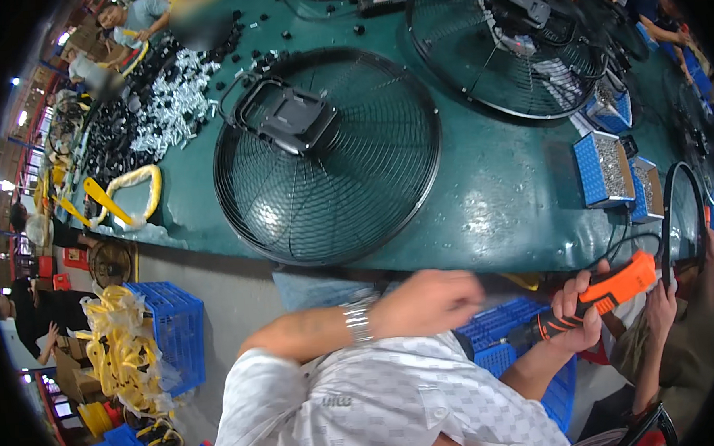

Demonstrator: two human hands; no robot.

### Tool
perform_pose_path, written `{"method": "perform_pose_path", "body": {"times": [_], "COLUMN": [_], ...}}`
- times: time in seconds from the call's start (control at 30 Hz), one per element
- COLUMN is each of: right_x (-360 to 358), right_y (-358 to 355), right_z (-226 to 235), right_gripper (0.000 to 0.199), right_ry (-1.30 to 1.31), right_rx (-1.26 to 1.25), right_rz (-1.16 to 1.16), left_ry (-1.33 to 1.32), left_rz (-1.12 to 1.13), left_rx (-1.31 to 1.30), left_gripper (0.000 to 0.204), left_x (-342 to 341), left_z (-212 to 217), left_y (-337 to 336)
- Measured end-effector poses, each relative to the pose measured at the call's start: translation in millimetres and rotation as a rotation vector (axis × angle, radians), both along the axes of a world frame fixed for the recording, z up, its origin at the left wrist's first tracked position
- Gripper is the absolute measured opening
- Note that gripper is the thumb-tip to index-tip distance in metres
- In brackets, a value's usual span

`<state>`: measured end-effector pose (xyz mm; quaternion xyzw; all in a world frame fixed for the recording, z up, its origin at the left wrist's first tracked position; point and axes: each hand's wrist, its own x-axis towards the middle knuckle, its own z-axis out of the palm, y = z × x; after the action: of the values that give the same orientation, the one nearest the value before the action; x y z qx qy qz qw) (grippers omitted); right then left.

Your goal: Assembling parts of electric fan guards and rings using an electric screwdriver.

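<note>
My right hand point(576, 316) is wrapped round an orange and black power screwdriver point(591, 301), held off the table's near edge with its dark tip pointing left toward my body. My left hand point(434, 301), with a metal watch point(357, 321) on the wrist, is in front of my shirt. Its fingers are curled and slightly blurred; what they hold, if anything, is hidden. Beyond it on the green table point(501, 191) lies a round black wire fan guard point(378, 157), with a black bracketed housing point(293, 117) on top. Neither hand touches the guard.
Blue boxes of small screws point(604, 170) stand at the table's right. A second fan guard point(478, 63) lies at the far right. Metal and black parts point(169, 104) are heaped far left, near a yellow loop point(154, 193). A co-worker's hand point(662, 308) is close on my right.
</note>
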<state>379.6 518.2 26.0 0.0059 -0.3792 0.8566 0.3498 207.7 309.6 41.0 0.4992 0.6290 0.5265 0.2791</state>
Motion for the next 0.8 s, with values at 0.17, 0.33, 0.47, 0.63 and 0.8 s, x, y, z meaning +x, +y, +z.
{"method": "perform_pose_path", "body": {"times": [0.17, 0.33, 0.47, 0.63, 0.8], "right_x": [-65.4, -128.4, -162.0, -180.4, -182.6], "right_y": [-39.2, -99.0, -136.5, -153.1, -156.5], "right_z": [11.0, 26.9, 38.3, 46.5, 49.0], "right_gripper": [0.073, 0.068, 0.067, 0.067, 0.076], "right_ry": [0.057, 0.101, 0.054, 0.019, 0.004], "right_rx": [0.036, 0.077, 0.086, 0.201, 0.247], "right_rz": [0.093, 0.156, 0.229, 0.260, 0.251], "left_ry": [-0.244, -0.343, -0.297, 0.137, 0.490], "left_rz": [0.329, 0.610, 0.768, 0.942, 1.041], "left_rx": [-0.138, -0.039, -0.017, -0.009, -0.080], "left_gripper": [0.010, 0.010, 0.013, 0.017, 0.019], "left_x": [-3.2, 4.4, 0.1, -17.6, -34.0], "left_z": [-30.0, -47.7, -48.6, -50.9, -56.1], "left_y": [-120.8, -163.6, -173.7, -169.8, -161.5]}}
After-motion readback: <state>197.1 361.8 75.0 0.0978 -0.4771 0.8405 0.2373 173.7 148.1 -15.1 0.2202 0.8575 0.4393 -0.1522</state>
